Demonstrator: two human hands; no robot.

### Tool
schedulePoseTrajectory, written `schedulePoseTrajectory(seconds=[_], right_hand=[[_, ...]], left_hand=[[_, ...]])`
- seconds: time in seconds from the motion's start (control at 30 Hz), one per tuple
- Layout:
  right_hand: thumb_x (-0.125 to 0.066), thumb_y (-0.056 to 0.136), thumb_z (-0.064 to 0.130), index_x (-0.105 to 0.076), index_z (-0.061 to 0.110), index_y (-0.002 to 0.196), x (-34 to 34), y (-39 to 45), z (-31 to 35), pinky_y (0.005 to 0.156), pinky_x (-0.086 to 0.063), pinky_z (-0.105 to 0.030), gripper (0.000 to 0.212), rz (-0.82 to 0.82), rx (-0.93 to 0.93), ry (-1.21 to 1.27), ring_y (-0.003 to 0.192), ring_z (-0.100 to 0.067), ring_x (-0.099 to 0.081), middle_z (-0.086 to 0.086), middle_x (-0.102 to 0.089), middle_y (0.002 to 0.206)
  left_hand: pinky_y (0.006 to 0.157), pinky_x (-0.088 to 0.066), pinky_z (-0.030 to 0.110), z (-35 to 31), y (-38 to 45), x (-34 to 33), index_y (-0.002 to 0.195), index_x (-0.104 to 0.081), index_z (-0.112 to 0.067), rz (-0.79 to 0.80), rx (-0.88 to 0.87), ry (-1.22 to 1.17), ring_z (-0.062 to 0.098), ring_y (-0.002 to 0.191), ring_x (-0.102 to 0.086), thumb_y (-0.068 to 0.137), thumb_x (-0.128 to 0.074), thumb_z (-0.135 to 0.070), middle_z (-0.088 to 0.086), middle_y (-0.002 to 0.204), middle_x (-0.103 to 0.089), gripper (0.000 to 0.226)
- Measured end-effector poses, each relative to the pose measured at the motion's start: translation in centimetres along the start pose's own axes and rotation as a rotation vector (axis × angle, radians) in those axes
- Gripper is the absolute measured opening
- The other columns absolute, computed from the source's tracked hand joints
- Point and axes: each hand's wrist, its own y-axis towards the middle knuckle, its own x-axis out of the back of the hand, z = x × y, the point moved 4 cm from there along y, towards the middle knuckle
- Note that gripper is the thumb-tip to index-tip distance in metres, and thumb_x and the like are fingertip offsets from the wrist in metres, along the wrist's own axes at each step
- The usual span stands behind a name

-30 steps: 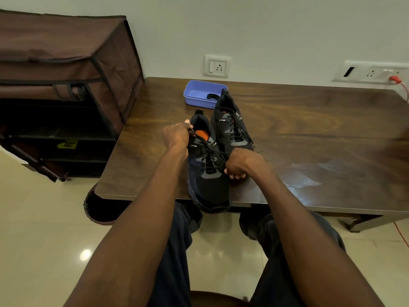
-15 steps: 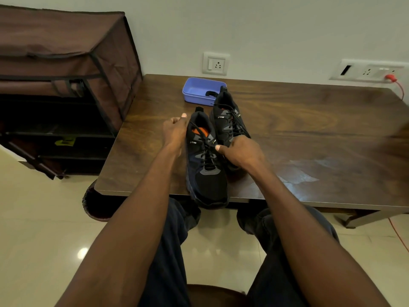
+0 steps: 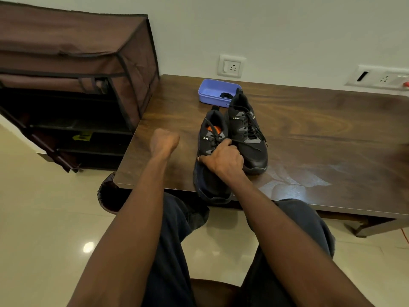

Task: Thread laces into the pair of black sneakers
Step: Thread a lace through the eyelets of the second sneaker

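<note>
1. Your two black sneakers stand side by side on the wooden table. Both have their toes pointing towards you and their heels towards the wall, so their long axes run near to far.
2. The near sneaker juts its toe just over the table's front edge. The far sneaker sits touching its right side, set further back.
3. Your right hand lies across the near sneaker's lacing, grip curled around the upper and laces.
4. Your left hand hangs over bare wood left of the shoes, grip clenched in a fist. Whether it holds a lace end cannot be told.
5. A second ago, that left hand was at the near sneaker's collar pulling a lace; it now sits well clear of the shoe.
6. A blue tray rests behind the pair, near the wall.
</note>
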Motion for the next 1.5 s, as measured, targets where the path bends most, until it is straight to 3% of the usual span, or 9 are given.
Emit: schedulePoseTrajectory(seconds=[0.23,0.33,0.63,0.77,0.93,1.07,1.27,1.37,1.5], right_hand=[[-0.072,0.075,0.061,-0.035,0.003,0.142,-1.6,0.5,4.8,0.092,-0.046,-0.040,0.095,-0.010,0.068,0.120,0.119,-0.036,-0.056,-0.018,-0.056,0.132],[-0.068,0.079,0.058,-0.039,0.004,0.138,-3.0,1.0,9.1,0.091,-0.046,-0.039,0.085,-0.022,0.111,0.191,0.117,-0.035,-0.057,-0.017,-0.057,0.131],[-0.063,0.085,0.056,-0.028,-0.006,0.143,-7.4,0.9,16.5,0.087,-0.048,-0.036,0.092,-0.048,0.230,0.128,0.118,-0.035,-0.056,-0.023,-0.051,0.135],[-0.064,0.078,0.069,-0.024,-0.002,0.147,-7.2,1.2,15.9,0.092,-0.046,-0.040,0.107,0.060,0.215,0.140,0.126,-0.035,-0.051,-0.022,-0.047,0.140],[-0.063,0.078,0.071,-0.044,0.006,0.134,-3.9,1.2,12.2,0.089,-0.046,-0.042,0.088,0.007,0.295,0.112,0.121,-0.035,-0.052,-0.018,-0.050,0.135],[-0.066,0.085,0.051,-0.054,0.007,0.122,0.9,2.1,6.5,0.083,-0.046,-0.037,0.059,-0.150,0.318,0.096,0.111,-0.031,-0.056,-0.015,-0.053,0.127],[-0.068,0.081,0.045,-0.047,0.004,0.133,7.4,5.0,-3.9,0.104,-0.042,-0.043,0.069,-0.336,0.087,0.154,0.124,-0.033,-0.046,-0.017,-0.045,0.136],[-0.072,0.078,0.049,-0.050,0.003,0.132,8.2,6.9,-8.8,0.098,-0.046,-0.042,0.073,-0.247,-0.128,0.347,0.120,-0.031,-0.052,-0.015,-0.053,0.130],[-0.065,0.091,0.040,-0.059,0.007,0.122,7.5,7.9,-11.0,0.080,-0.044,-0.032,0.047,0.038,-0.171,0.655,0.102,-0.020,-0.058,-0.006,-0.064,0.118]], left_hand=[[0.068,-0.050,0.025,2.9,1.0,5.6,0.104,-0.061,-0.007,-0.311,0.197,-0.748,0.018,0.087,-0.068,0.090,-0.050,-0.010,0.008,0.103,-0.069,0.019],[0.079,-0.055,0.031,4.2,1.3,7.2,0.101,-0.056,-0.008,-0.438,0.266,-0.892,0.025,0.098,-0.068,0.091,-0.052,-0.008,0.014,0.108,-0.067,0.010],[0.065,-0.052,0.028,5.2,0.8,8.7,0.098,-0.053,-0.007,-0.521,0.311,-0.973,0.026,0.100,-0.067,0.092,-0.051,-0.006,0.019,0.113,-0.067,0.006],[0.069,-0.049,0.030,4.2,0.6,8.7,0.129,-0.054,0.000,-0.384,0.288,-0.860,0.030,0.108,-0.064,0.099,-0.047,-0.014,0.016,0.125,-0.062,0.035],[0.063,-0.055,0.023,1.5,-0.6,6.9,0.094,-0.068,-0.014,-0.461,0.030,-0.706,0.011,0.076,-0.063,0.091,-0.048,-0.006,0.006,0.105,-0.067,0.022],[0.078,-0.044,0.022,-2.1,-2.5,3.1,0.097,-0.070,-0.015,-0.334,-0.199,-0.409,0.009,0.087,-0.056,0.092,-0.053,-0.011,-0.004,0.097,-0.061,0.017],[0.082,-0.050,0.033,-4.7,-4.7,-5.5,0.092,-0.068,-0.015,0.125,-0.216,-0.100,0.023,0.095,-0.064,0.088,-0.059,-0.019,0.005,0.098,-0.069,0.011],[0.084,-0.049,0.034,-5.6,-6.1,-9.4,0.100,-0.063,-0.009,0.295,-0.166,-0.089,0.026,0.102,-0.062,0.089,-0.065,-0.020,0.011,0.107,-0.066,0.016],[0.071,-0.042,0.027,-6.1,-7.6,-12.4,0.122,-0.057,-0.007,0.471,-0.049,-0.136,0.020,0.103,-0.059,0.092,-0.067,-0.025,0.008,0.118,-0.063,0.037]])
